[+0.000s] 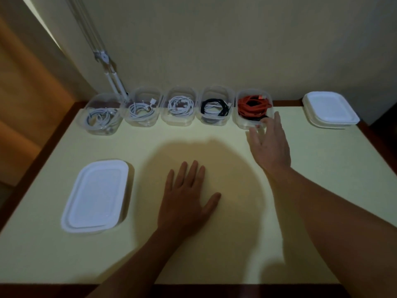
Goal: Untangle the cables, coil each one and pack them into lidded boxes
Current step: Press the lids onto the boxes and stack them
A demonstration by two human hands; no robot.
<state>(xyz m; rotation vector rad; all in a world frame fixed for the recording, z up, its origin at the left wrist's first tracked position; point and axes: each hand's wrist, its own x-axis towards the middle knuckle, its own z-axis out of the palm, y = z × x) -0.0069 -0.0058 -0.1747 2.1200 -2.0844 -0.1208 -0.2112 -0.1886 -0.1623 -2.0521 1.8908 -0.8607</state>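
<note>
With coiled cables already packed in five clear boxes [178, 106] along the table's [322, 190] far edge, a flat-fingered right hand [270, 143] touches the orange-cable box [254, 108], left hand [187, 196] spread flat, white lids [95, 196] still off.

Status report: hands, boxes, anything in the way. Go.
Left hand flat on table, open. Right hand open, at the orange-cable box. Five boxes filled, all unlidded. Lid stacks front left and far right, unobstructed.
</note>
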